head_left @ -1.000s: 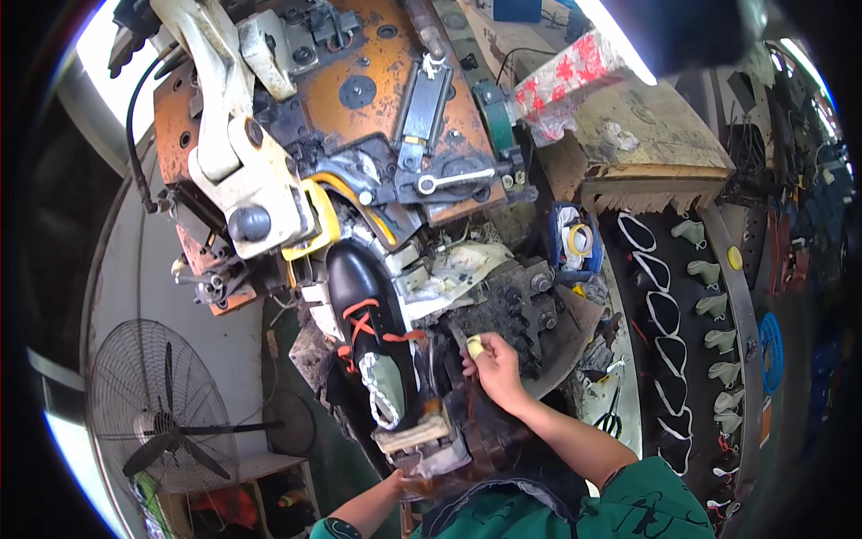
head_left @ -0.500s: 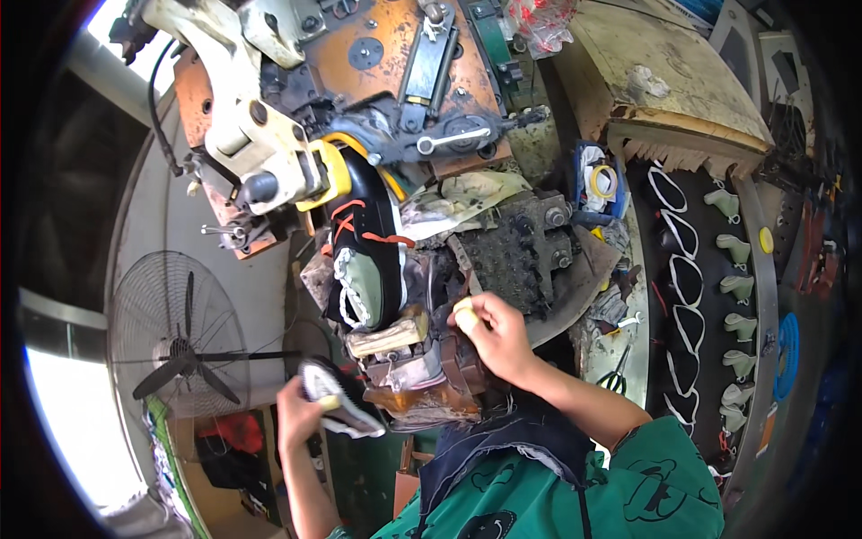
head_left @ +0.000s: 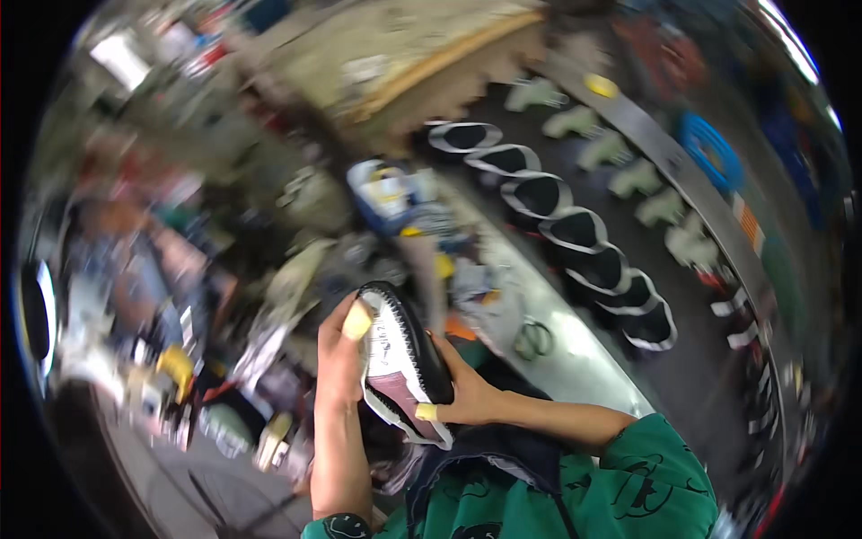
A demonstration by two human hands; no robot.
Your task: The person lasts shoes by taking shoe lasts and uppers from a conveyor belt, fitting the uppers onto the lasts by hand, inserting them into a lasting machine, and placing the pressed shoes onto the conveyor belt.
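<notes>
In front of my body I hold a black shoe upper [head_left: 388, 346] with its underside showing: a white inner bottom, a jagged black folded edge and a mauve patch at the lower part. My left hand [head_left: 339, 364] grips its left side, the thumb wrapped in yellow tape and pressed near the upper end. On the opposite side my right hand [head_left: 469, 391] is closed around the lower part, its yellow-taped thumb lying over the underside. Some fingers of both hands are hidden behind the shoe upper.
To the right a dark conveyor belt [head_left: 700, 377] carries several black, white-rimmed shoe pieces [head_left: 575, 225] and pale green moulded pieces [head_left: 606, 151]. Dark-handled scissors [head_left: 534, 340] lie on the metal ledge [head_left: 584, 359]. A blue container [head_left: 382, 193] stands farther back. Machinery at left is blurred.
My view has swung to the right, blurring the surroundings. The shoe upper has come from low at the left to before my body. My right hand, earlier apart by the machine, now grips it too.
</notes>
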